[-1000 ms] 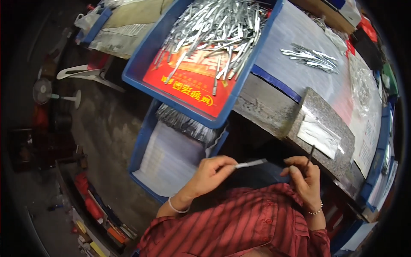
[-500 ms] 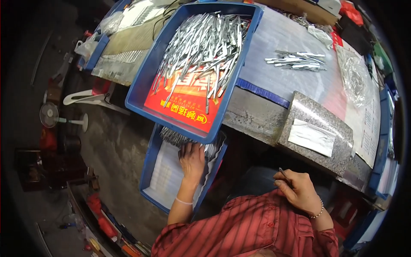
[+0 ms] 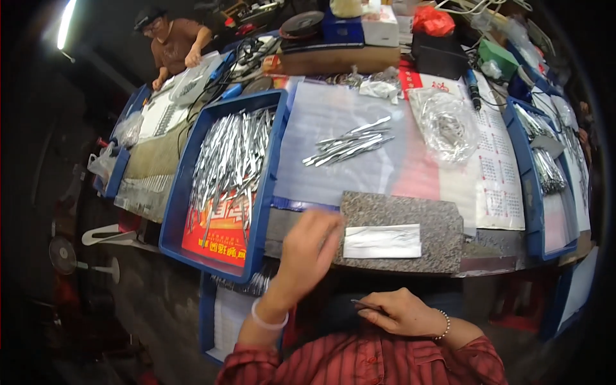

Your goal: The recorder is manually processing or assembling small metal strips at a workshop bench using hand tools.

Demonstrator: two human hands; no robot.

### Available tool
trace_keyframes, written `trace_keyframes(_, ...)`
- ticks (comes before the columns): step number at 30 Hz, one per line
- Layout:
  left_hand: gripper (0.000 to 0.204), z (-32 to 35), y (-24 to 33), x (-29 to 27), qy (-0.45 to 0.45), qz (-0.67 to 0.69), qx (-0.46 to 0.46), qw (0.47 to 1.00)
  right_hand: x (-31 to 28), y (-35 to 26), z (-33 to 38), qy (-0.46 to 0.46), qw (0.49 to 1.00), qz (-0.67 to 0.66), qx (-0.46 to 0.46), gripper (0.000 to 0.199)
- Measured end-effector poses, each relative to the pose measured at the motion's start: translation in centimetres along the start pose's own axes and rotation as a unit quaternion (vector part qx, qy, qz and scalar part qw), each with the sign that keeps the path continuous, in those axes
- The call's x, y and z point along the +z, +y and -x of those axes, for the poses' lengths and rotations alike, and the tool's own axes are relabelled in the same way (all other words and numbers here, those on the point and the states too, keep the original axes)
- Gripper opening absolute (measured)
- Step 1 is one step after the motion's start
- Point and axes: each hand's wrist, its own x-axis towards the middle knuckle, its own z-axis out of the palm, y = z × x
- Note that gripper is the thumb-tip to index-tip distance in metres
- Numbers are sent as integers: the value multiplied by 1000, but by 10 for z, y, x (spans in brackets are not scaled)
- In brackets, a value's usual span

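- Your L hand (image 3: 313, 247) is up over the bench's near edge, just L of the granite slab (image 3: 443, 237); forearm rises from near L, slanting far & R.
- L fingers: bent, bunched toward the far R, blurred; can't tell if they grip anything or touch the slab. White bangle (image 3: 269, 316) on that wrist.
- Your R hand (image 3: 401, 311) is low, near side of the slab & off the bench, in front of your body; forearm comes in from near R, back of hand up, fingers pointing L.
- R thumb & fingers: closed on a thin dark tool (image 3: 360, 303), tip out to the L. Bead bracelet (image 3: 443, 324) on that wrist.
- Metal strips: small pile (image 3: 350, 142) on the clear plastic sheet (image 3: 301, 119), far side of slab; big heap (image 3: 234, 154) in the blue tray (image 3: 262, 212) to the L; more (image 3: 256, 282) in the lower blue tray (image 3: 208, 314), near L.
- White pad (image 3: 382, 242) w/ grey streaks lies flat on the slab, R of your L hand.
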Motion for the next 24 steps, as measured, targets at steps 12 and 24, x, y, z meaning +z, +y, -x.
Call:
trace_keyframes(12,10,-128,-95,104,-24,-313,63,947,-24,25,61,71,994,-39,77,16)
trace_keyframes(24,7,-45,17,24,38,-13,-78,996,-107,3,63,263,964,2,45,13)
